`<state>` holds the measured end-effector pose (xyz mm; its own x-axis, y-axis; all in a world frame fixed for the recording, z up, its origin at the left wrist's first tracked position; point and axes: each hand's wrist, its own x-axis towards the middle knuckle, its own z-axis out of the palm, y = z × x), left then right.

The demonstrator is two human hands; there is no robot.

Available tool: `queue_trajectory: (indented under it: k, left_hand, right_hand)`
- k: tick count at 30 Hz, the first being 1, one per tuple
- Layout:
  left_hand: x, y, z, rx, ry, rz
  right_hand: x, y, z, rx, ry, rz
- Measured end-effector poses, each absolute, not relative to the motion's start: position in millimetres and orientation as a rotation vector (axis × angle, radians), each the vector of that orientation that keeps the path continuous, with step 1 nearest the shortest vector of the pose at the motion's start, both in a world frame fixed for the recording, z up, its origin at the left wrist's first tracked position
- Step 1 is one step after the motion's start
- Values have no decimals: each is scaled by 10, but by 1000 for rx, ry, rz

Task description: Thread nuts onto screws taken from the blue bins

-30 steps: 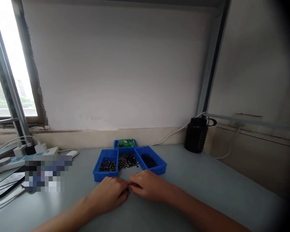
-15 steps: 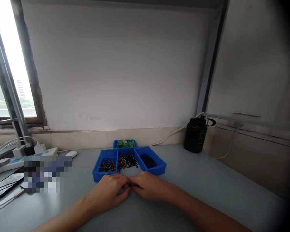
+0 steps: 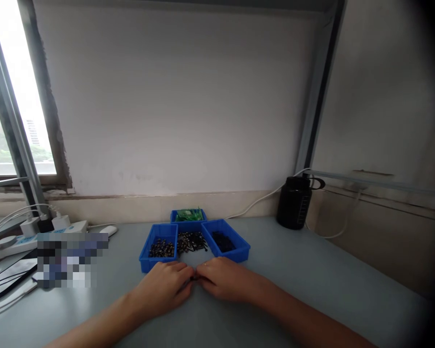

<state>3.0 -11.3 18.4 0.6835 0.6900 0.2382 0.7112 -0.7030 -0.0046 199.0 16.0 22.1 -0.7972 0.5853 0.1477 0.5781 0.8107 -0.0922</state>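
My left hand [image 3: 168, 285] and my right hand [image 3: 223, 279] meet fingertip to fingertip above the grey table, both closed in a pinch. Between the fingertips is something small and dark, too tiny to make out. Just beyond my left hand stands a blue bin [image 3: 145, 265] with many small brassy metal parts [image 3: 162, 248]. Past my right hand is another blue bin [image 3: 242, 254] holding small black parts [image 3: 223, 241]. A pile of dark screw-like pieces [image 3: 192, 241] lies between these two bins.
Behind them, a third blue bin [image 3: 188, 225] contains green packets [image 3: 189, 214]. A black bottle [image 3: 293, 203] stands at the back right. On the left are a power strip [image 3: 80, 227] with plugs, a white mouse [image 3: 108, 230], a phone [image 3: 7, 278] and cables.
The fingers of my left hand have closed in slightly around the small piece at the fingertips. Otherwise the hands and bins look nearly the same.
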Motion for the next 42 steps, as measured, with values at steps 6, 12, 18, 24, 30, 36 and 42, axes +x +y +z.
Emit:
queue_trajectory:
  k: [6,12,18,24,30,36,42]
  left_hand:
    - [25,-95,161,-2754,-1204,-290]
    - [20,-81,139,-2779,-1219,-237]
    - [21,-76,138,-2769,-1259,-244]
    - [28,-66,141,-2773,-1289,-220]
    - [33,-101,141,-2655,-1430,-192]
    - [51,-127,153,-2664,-1378,-108]
    - [52,-133,147,-2641,-1407,-67]
  right_hand:
    - [1991,150,275,-914,-2790,47]
    - [1976,106,320,-866,-2725,86]
    - [1995,94,326,-773,-2794,151]
    - [1972,72,312,-744,-2835,145]
    - [2102,210,480,-941,-2640,-106]
    - [2356,466,555,-1409,-2379,-284]
    - [2162,427,357,-1147,-2561,-389]
